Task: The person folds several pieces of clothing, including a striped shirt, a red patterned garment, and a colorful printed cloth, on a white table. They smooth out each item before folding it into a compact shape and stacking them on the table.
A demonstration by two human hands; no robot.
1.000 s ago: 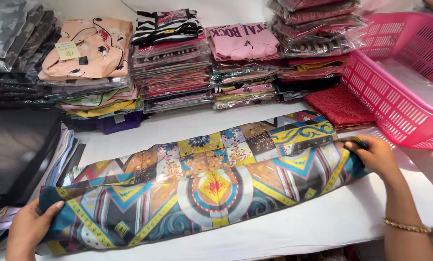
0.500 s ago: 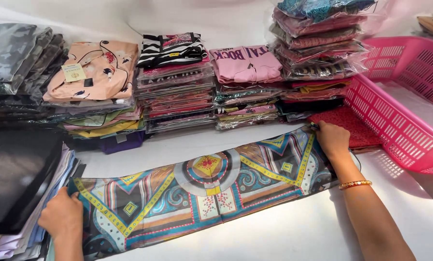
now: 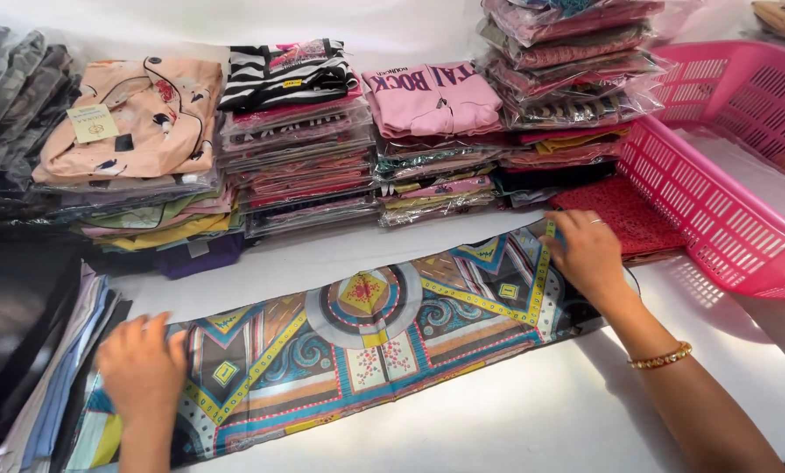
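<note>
Both hands lie flat with open fingers on the folded patterned scarf (image 3: pixel 366 337), left hand (image 3: pixel 140 370) at lower left, right hand (image 3: pixel 587 254) at centre right, on the white desk (image 3: pixel 515 412).

Both forearms bare, no sleeves in view. Right wrist: thin gold bracelet (image 3: pixel 660 356) with small reddish beads. Right hand (image 3: pixel 587 254): slim ring on one finger. Left hand (image 3: pixel 141 368): no jewellery visible from this angle.
</note>
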